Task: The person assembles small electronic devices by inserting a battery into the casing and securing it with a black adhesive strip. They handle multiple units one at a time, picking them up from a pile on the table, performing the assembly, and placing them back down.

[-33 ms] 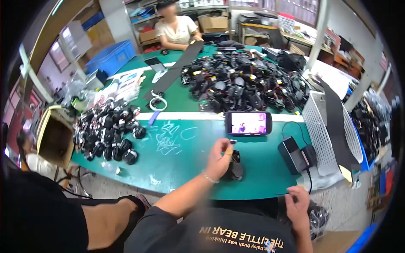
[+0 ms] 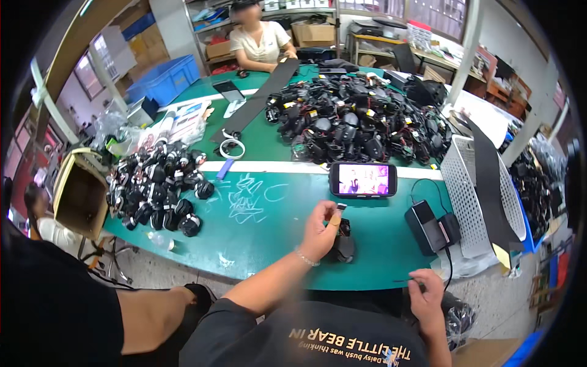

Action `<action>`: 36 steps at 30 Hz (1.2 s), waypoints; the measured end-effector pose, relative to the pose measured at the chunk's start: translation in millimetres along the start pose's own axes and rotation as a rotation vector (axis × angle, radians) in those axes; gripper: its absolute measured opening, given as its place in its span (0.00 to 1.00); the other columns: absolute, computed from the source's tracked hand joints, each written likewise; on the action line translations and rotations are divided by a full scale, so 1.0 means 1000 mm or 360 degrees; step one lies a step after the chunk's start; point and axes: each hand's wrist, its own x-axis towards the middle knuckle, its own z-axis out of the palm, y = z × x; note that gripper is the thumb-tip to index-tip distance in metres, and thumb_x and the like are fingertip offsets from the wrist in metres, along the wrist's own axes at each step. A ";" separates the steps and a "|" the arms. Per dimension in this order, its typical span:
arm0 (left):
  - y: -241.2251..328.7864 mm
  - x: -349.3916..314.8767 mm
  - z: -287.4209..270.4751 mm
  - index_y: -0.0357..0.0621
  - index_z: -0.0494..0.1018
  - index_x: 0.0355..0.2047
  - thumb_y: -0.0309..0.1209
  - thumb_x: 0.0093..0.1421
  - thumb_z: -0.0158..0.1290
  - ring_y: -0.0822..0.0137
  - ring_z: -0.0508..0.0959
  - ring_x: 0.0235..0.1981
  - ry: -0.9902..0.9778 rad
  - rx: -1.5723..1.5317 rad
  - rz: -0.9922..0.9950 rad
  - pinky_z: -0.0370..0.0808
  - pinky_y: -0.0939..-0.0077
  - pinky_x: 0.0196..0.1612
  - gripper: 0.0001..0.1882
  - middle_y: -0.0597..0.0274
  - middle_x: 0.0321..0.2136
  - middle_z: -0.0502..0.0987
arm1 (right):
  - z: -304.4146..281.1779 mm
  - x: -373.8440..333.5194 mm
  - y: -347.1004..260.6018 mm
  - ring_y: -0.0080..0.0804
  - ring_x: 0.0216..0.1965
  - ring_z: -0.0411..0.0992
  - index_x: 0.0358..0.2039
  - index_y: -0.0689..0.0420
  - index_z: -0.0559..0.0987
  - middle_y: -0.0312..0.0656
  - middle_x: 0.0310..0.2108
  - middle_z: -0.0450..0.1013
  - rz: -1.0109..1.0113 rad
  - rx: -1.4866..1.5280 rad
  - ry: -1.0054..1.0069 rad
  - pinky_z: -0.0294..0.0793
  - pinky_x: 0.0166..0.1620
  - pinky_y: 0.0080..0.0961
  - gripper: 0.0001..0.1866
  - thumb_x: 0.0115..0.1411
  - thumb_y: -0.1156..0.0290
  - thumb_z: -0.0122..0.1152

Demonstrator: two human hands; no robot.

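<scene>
My left hand (image 2: 319,232) is over the table's near middle, thumb and fingers pinched on a small dark flat piece (image 2: 342,207). Just beside and below it lies a black rounded device (image 2: 345,248) with fine wires showing at its upper end. My right hand (image 2: 428,295) is at the table's front edge on the right, its fingers closed round a thin dark rod-like thing (image 2: 400,281) whose kind is too small to make out. Beyond my left hand a phone (image 2: 364,180) leans sideways with its screen lit.
Black device parts form a large heap (image 2: 354,116) at the back and a smaller pile (image 2: 159,189) at left. A black power adapter (image 2: 425,225) and white basket (image 2: 468,202) stand right. Another person (image 2: 263,46) sits across the table (image 2: 275,244); someone stands close at my left.
My right hand has shifted slightly left. The picture on the phone screen differs, and the whole view has moved a little. My left hand keeps its pinch.
</scene>
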 end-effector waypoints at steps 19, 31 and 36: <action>0.037 -0.003 0.000 0.37 0.62 0.50 0.23 0.61 0.48 0.75 0.72 0.30 -0.0130 -0.0298 -0.0396 0.70 0.81 0.38 0.17 0.63 0.29 0.72 | 0.116 0.113 0.001 0.19 0.30 0.69 0.36 0.64 0.72 0.36 0.28 0.70 0.0356 0.1608 -0.0012 0.68 0.34 0.16 0.07 0.57 0.80 0.57; 0.025 0.002 -0.009 0.36 0.63 0.44 0.19 0.54 0.52 0.76 0.71 0.29 -0.0087 -0.0170 -0.0336 0.68 0.82 0.35 0.17 0.64 0.31 0.71 | 0.134 0.140 0.022 0.17 0.27 0.65 0.32 0.62 0.69 0.35 0.27 0.68 0.0467 0.1644 -0.0432 0.64 0.31 0.14 0.08 0.54 0.81 0.60; 0.019 -0.001 -0.010 0.35 0.63 0.43 0.18 0.51 0.54 0.74 0.71 0.27 -0.0184 0.0001 -0.0117 0.69 0.80 0.32 0.19 0.59 0.35 0.70 | 0.136 0.134 0.020 0.19 0.27 0.66 0.33 0.62 0.67 0.37 0.27 0.67 0.0511 0.1812 -0.0394 0.65 0.31 0.15 0.10 0.54 0.82 0.60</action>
